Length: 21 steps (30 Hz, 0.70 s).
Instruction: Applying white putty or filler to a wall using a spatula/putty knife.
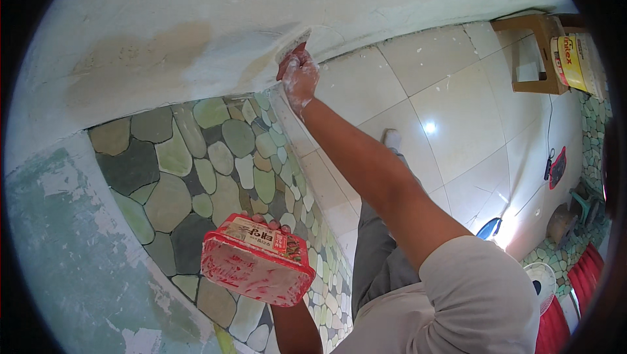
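Observation:
My right hand (301, 81), smeared with white, is closed around a putty knife (295, 46) with a reddish handle. Its blade lies against the pale wall (248, 1), low down near where the wall meets the floor. Patches of damp-looking or fresh filler show on the wall to the left of the blade. Lower in the view, my left hand (266, 222) grips a red plastic tub (258, 269) with a printed label. Only its fingertips show over the far rim; the tub hides the palm. White paste coats the tub's side, and its contents cannot be made out.
Pebble-patterned tiles (189, 191) lie beneath the tub, beside large beige floor tiles (450, 112). A peeling green-white surface (72, 243) runs along the left. At the right stand a brown stool (539, 53), a yellow-labelled bucket (575, 63) and a fan (541, 282), with a cable nearby.

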### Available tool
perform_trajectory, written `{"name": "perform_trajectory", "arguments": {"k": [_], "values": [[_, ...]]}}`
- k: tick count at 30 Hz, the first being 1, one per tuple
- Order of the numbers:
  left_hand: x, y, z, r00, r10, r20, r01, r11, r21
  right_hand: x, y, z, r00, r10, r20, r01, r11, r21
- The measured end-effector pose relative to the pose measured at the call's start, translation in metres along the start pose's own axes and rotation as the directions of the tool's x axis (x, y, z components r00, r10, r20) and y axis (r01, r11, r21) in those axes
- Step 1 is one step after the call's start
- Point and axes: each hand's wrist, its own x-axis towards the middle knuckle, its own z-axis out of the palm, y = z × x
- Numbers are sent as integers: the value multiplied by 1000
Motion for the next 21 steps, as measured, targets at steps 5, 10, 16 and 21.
{"name": "perform_trajectory", "arguments": {"k": [5,10,16,21], "values": [[-10,1,16,998,58,-26,-56,996,63,-33,-38,30,947,-316,58,321,924,-210],[-6,-1,34,999,27,-18,-27,1000,8,-57,-81,26,889,-421,180,430,903,-14],[-12,12,32,999,33,-4,-33,999,-24,-32,-70,29,949,-310,-53,310,951,-8],[-12,9,44,998,56,0,-56,998,-19,-39,-72,42,860,-501,97,510,848,-145]]}}
